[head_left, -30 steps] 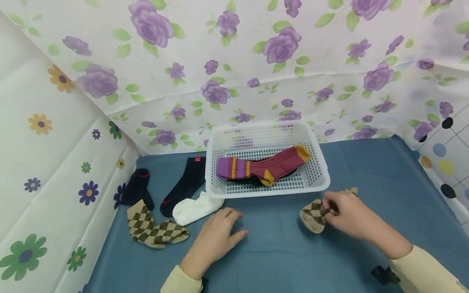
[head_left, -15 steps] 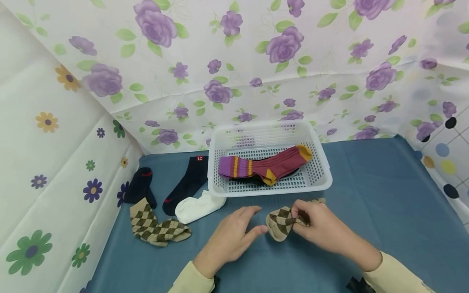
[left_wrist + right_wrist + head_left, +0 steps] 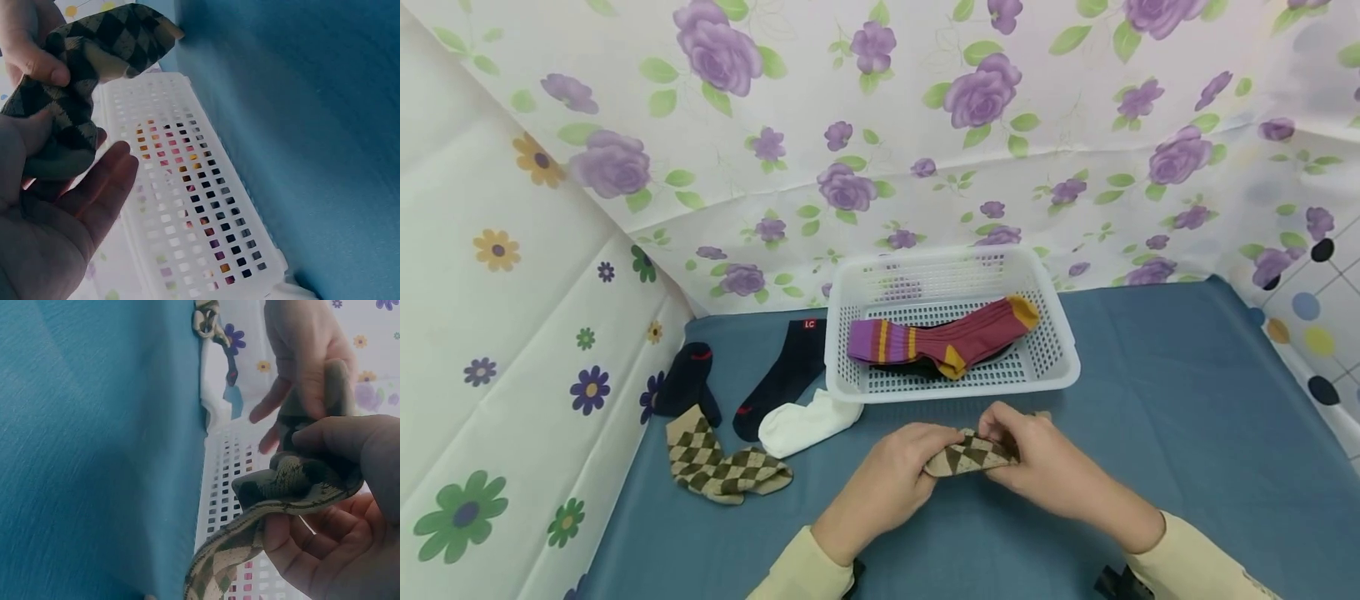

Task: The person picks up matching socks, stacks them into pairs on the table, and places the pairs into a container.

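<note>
An argyle sock (image 3: pixel 970 455) in beige and dark brown stretches between my two hands, in front of the basket. My left hand (image 3: pixel 891 475) pinches its rounded end, thumb on top and fingers beneath. My right hand (image 3: pixel 1045 458) grips the sock farther along, and the rest of it hangs past that hand in the right wrist view. A matching argyle sock (image 3: pixel 730 477) lies bent on the cloth to the left. Beside it are a white sock (image 3: pixel 808 425), a navy sock (image 3: pixel 784 379) with a red tag, and dark socks (image 3: pixel 687 383) with a red stripe.
A white perforated basket (image 3: pixel 955 393) stands at the back middle. Inside it lies a maroon sock (image 3: pixel 970 337) with purple and yellow bands, over something black. Blue cloth (image 3: pixel 1187 400) covers the table, and a flowered sheet (image 3: pixel 880 167) hangs behind.
My right hand has carried the argyle sock leftward from the basket's right front. My left hand has moved right and now takes hold of the sock's rounded end.
</note>
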Tool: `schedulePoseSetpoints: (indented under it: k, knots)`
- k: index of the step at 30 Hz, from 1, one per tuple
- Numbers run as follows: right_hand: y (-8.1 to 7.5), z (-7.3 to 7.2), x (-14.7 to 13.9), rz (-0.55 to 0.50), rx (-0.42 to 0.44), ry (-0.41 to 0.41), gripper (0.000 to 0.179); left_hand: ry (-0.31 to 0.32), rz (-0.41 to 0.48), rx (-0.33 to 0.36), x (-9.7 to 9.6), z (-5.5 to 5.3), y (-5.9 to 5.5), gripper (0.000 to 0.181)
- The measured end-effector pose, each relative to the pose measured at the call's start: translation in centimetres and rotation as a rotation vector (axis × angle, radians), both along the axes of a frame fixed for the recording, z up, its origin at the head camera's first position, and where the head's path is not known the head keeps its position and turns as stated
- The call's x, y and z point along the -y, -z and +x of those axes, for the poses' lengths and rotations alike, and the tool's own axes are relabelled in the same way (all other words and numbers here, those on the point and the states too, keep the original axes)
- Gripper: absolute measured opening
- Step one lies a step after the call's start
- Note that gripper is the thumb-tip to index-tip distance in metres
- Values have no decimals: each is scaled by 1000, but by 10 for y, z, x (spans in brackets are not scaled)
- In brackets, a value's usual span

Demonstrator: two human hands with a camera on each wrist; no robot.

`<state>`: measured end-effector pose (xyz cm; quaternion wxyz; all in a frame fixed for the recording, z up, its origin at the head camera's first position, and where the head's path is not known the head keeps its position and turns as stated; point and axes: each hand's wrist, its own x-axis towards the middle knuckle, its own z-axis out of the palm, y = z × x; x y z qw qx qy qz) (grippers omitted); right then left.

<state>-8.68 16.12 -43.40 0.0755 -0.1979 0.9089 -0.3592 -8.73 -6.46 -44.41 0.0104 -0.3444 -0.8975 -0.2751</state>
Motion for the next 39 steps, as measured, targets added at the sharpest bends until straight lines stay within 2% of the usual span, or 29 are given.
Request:
schedulePoseSetpoints:
  k: [3,6,8,10,13,15,18,20,23,27,31,36,39]
  knots:
    - [0,-1,-1,-3,47,-8,33,-9,72,4,-1,-2,-3,30]
    - [-1,-3,-1,-85,126,-35,28,-13,166,34,-3,-5,-6,33]
    - [-2,-4,-3,-163,157,-60,21,-19,230,94,-4,-6,-8,46]
    - [-3,-4,-4,-260,180,-91,20,-35,267,186,-6,-6,-9,66]
    - [-6,-4,-6,-367,194,-98,22,-40,257,307,-9,-7,-9,87]
    - [-7,-4,-7,-446,196,-118,26,-25,228,342,-11,-8,-8,90]
    - [-7,-4,-7,-540,187,-148,28,1,209,317,-12,-9,-2,76]
    - [-7,-5,-7,-589,162,-164,28,3,230,302,-12,-10,2,62]
    - [-7,-5,-8,-596,118,-128,28,-17,282,304,-10,-12,7,38]
    - [-8,-7,-10,-585,71,-79,28,-18,339,300,-9,-13,9,18]
    - [-8,-6,-8,-586,57,-91,27,-5,344,282,-10,-12,5,18]
    - [-9,-5,-3,-599,18,-148,29,-4,365,310,-13,-11,-1,16]
    - [-11,-4,-1,-590,5,-134,29,-29,389,333,-14,-11,-4,15]
